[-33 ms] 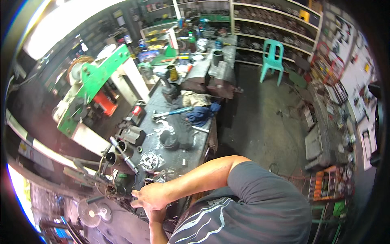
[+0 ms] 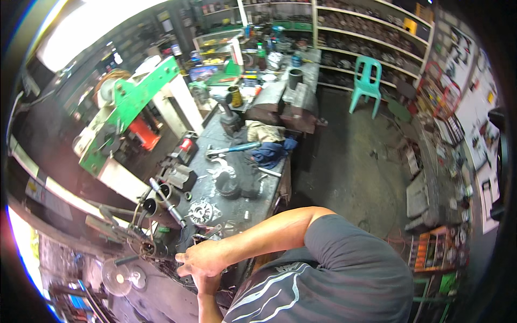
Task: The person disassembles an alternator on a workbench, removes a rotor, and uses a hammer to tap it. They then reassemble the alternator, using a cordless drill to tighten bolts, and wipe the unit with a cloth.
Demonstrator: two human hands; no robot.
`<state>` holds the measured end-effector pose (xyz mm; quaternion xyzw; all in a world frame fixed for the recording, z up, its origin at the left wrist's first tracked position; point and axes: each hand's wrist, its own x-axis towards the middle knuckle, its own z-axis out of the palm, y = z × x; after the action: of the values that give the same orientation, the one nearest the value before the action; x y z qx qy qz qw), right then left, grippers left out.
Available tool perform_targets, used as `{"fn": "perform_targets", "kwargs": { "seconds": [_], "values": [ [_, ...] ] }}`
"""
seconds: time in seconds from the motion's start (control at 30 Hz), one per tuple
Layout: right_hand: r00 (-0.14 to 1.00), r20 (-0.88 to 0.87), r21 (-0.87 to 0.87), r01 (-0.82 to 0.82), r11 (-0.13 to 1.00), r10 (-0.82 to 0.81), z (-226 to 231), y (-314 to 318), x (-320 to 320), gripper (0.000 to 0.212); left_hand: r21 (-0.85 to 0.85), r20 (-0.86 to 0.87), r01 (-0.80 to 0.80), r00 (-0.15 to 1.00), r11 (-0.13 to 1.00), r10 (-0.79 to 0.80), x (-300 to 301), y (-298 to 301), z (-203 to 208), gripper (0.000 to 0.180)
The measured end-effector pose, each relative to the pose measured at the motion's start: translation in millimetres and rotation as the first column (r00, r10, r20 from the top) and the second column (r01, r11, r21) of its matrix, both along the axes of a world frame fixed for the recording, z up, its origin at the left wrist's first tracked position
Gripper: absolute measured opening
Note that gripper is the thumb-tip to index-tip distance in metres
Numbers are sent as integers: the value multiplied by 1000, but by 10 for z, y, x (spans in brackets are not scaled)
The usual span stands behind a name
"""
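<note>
On the workbench (image 2: 237, 209), just beyond the hands (image 2: 204, 258), lies the alternator housing (image 2: 201, 213); farther beyond, the cloths (image 2: 270, 154). Far to their right stands the chair (image 2: 367, 83).

Strong white glare burns out the upper left; a second bright patch with violet fringing sits at the lower left rim. The floor (image 2: 344, 177) beside the desk (image 2: 214, 134) lies in dim shadow. Fisheye curvature bends the shelves (image 2: 315, 27); corners darken, far-left detail soft.
</note>
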<state>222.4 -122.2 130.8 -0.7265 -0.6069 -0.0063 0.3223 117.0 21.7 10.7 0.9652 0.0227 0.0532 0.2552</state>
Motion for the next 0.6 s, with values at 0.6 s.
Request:
{"fn": "perform_targets", "kwargs": {
  "seconds": [0.6],
  "values": [
    [990,4,-445,-122,887,139,409,-107,186,38,131,129,-48,991,990,31,92,-150,80,33]
  ]
}}
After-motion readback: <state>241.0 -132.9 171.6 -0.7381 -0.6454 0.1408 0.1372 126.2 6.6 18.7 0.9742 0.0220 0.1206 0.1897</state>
